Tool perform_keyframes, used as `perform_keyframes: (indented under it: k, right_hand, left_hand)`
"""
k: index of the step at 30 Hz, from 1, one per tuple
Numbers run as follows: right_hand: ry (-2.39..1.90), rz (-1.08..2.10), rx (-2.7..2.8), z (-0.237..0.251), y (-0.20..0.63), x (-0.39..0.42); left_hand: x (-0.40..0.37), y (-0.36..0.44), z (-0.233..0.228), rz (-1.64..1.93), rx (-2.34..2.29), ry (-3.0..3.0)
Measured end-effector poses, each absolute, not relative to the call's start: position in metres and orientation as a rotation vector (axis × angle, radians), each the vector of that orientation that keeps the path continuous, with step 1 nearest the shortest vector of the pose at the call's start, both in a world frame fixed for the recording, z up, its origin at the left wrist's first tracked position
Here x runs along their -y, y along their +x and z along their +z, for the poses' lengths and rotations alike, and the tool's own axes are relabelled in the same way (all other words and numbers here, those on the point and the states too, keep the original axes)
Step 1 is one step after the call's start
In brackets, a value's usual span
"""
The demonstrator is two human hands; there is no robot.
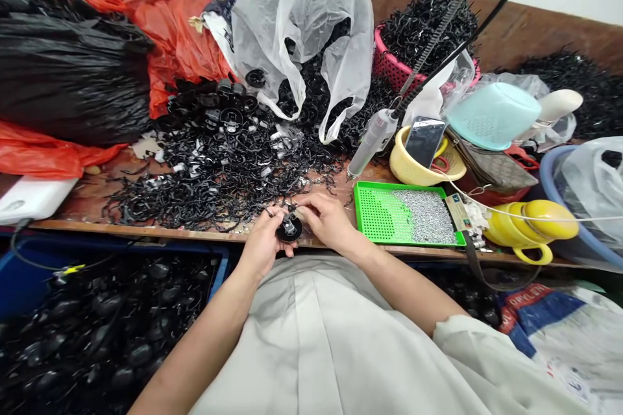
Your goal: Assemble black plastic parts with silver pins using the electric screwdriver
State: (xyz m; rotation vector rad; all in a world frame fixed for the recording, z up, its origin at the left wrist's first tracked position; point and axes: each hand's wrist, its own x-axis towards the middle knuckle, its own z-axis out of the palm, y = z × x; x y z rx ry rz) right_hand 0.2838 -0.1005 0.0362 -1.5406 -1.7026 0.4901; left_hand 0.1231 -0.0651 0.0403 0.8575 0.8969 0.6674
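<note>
My left hand (265, 243) is closed around the edge of a round black plastic part (291, 232) with a shiny lighter piece in its centre. Thumb and fingertips of my right hand (327, 220) are pinched together at the part's upper edge; whatever lies between them is too small to make out. Both hands are at the front edge of the wooden bench. Just beyond them spreads a heap of short black strips (214, 172), mixed with small white pieces. To the right of my right hand lies a green perforated tray (379, 214), partly covered with small silvery pieces (431, 217).
An electric screwdriver (372, 141) hangs from a coiled spring above the bench. A yellow bowl (413, 172) with a phone (425, 141), and a yellow flask (525, 224), stand at right. White plastic bag (302, 6) sits behind. A blue bin (221, 272) of black parts is at lower left.
</note>
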Motion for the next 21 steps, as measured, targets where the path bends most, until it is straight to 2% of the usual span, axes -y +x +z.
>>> perform_keyframes:
  k: [4,6,10,13,21]
  right_hand:
    - [-1.877,0.211,1.719,0.045,0.299,0.093]
    - [-1.915,0.099,1.618,0.053,0.303,0.093]
    - [-1.622,0.239,1.61,0.066,0.289,0.103]
    - [-1.564,0.347,1.728,0.067,0.271,0.113]
    - [-1.586,0.108,1.97,0.056,0.257,0.121]
  left_hand:
    - [0.064,0.12,0.043,0.804,-0.951,0.867]
    - [0.063,0.118,0.045,0.861,-0.978,0.869]
    - [0.066,0.114,0.052,0.835,-0.946,0.882]
    - [0.072,0.114,0.055,0.815,-0.934,0.899]
    - [0.079,0.112,0.052,0.812,-1.012,0.975]
